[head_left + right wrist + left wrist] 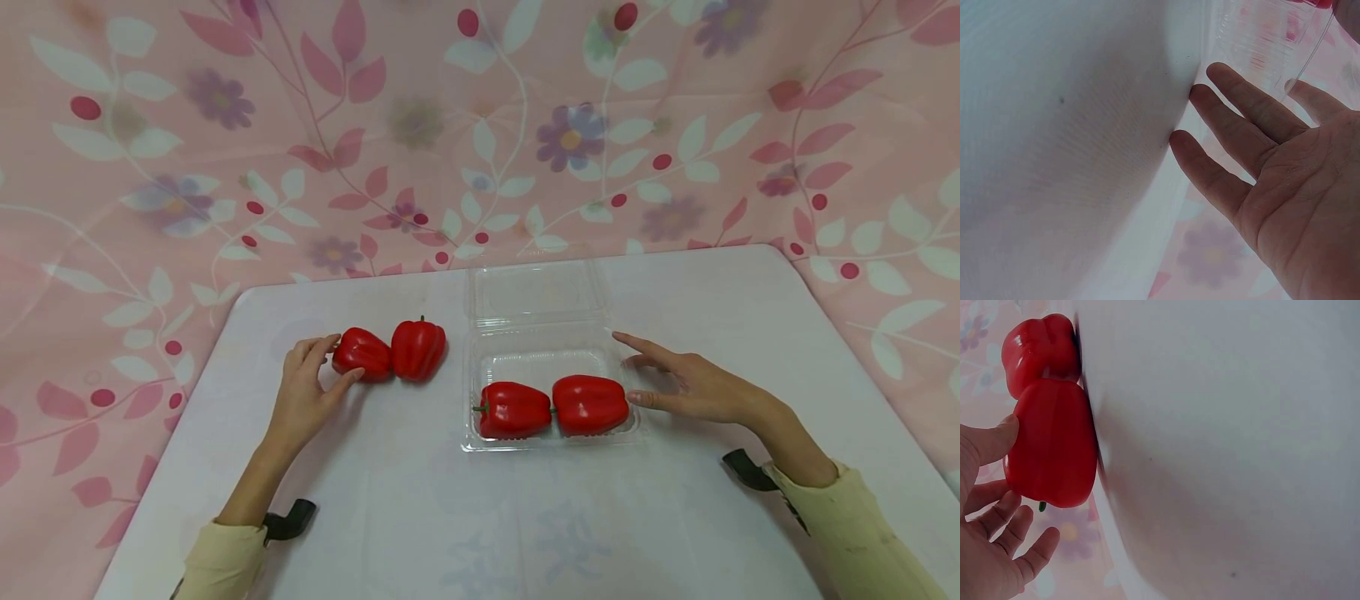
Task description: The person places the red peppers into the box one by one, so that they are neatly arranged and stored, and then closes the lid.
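Observation:
A red bell pepper (363, 355) lies on its side at the left, its stem end toward my left hand (306, 396). That hand's thumb overlaps the pepper's near side and its index finger reaches the stem end; the other fingers spread loosely in the left wrist view. A second red bell pepper (418, 350) touches the first. Two more peppers, a left one (516, 410) and a right one (590, 405), lie in a clear plastic clamshell container (480, 444). My right hand (693, 386) is at the container's right side, fingers extended, thumb tip close to the right pepper.
The container's clear lid (536, 290) is folded back, away from me. A white cloth covers the table (420, 517), and a pink floral curtain (465, 125) hangs behind its far edge. Dark wrist-camera mounts (291, 520) stick out by both sleeves.

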### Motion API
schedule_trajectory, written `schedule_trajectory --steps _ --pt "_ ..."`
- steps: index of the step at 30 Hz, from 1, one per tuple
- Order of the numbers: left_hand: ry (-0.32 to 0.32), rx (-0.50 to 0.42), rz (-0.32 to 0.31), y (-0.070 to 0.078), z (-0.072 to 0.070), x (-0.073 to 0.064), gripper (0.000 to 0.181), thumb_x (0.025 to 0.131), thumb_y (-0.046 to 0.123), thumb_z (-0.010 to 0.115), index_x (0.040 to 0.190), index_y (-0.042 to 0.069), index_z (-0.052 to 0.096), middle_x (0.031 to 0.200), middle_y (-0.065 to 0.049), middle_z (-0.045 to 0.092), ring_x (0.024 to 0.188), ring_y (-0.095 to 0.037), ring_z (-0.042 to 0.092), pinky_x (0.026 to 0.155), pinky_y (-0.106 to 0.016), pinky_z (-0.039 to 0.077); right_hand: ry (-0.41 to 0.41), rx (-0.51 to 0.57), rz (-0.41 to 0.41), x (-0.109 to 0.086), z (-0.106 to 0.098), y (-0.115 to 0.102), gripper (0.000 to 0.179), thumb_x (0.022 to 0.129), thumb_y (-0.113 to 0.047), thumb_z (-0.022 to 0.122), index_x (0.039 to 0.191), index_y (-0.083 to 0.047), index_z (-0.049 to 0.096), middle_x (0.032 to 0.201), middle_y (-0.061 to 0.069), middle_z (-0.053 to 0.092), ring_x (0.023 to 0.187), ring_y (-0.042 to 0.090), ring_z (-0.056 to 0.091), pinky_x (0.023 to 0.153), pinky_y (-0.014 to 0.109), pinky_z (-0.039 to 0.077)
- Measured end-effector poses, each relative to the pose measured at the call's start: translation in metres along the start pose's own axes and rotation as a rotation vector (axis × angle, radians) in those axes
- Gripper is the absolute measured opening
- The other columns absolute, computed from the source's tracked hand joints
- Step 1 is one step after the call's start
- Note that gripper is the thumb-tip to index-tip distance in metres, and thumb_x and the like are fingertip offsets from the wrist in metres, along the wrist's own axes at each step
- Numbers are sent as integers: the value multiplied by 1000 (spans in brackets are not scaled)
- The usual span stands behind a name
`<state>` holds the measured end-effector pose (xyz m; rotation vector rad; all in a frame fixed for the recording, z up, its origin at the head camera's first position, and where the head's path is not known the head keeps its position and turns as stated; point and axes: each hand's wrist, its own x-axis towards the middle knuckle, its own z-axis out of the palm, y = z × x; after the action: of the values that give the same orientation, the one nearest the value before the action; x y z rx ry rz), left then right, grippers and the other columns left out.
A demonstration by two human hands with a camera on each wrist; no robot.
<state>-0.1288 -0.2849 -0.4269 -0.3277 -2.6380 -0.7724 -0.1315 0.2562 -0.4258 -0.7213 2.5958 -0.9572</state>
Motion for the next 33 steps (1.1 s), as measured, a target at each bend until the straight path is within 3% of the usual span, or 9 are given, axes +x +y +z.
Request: schedule_trajectory --steps 8,12,18,22,26,33 --pt "17 -2 -11 2 0 0 57 77 13 85 126 -3 58 116 -18 53 105 -31 49 78 -46 47 0 -3 -1 0 0 0 84 89 -41 70 157 -34 22 137 11 57 128 39 49 93 75 36" --pt "4 0 -30 1 1 1 59 76 14 86 123 -5 56 126 -20 50 117 -35 47 90 -54 50 1 -3 1 0 0 -1 84 89 -41 70 157 -34 22 137 12 56 128 39 49 93 75 36" --pt "-46 -25 -72 0 3 3 67 79 17 84 132 -2 48 144 -20 45 128 -39 45 92 -59 48 3 0 -5 -1 0 0 84 89 -40 71 157 -35 21 137 12 56 128 39 49 93 75 36" --pt "-87 -96 -108 -2 4 2 75 82 19 82 141 0 40 143 -20 47 126 -41 48 94 -59 46 2 8 -4 -1 1 0 84 89 -41 71 157 -36 21 138 12 56 129 39 48 93 75 36" --pt "-113 -155 -137 -2 4 1 73 83 20 81 139 1 38 139 -20 50 127 -43 47 96 -60 44 3 4 -5 0 1 0 84 89 -41 70 157 -35 21 138 12 56 129 38 48 93 74 36" --pt "-93 -142 -143 -1 3 3 74 80 21 84 138 2 42 132 -18 52 122 -39 50 94 -59 47 1 6 -6 0 1 1 83 89 -41 70 157 -34 21 137 11 56 129 38 48 94 74 36"
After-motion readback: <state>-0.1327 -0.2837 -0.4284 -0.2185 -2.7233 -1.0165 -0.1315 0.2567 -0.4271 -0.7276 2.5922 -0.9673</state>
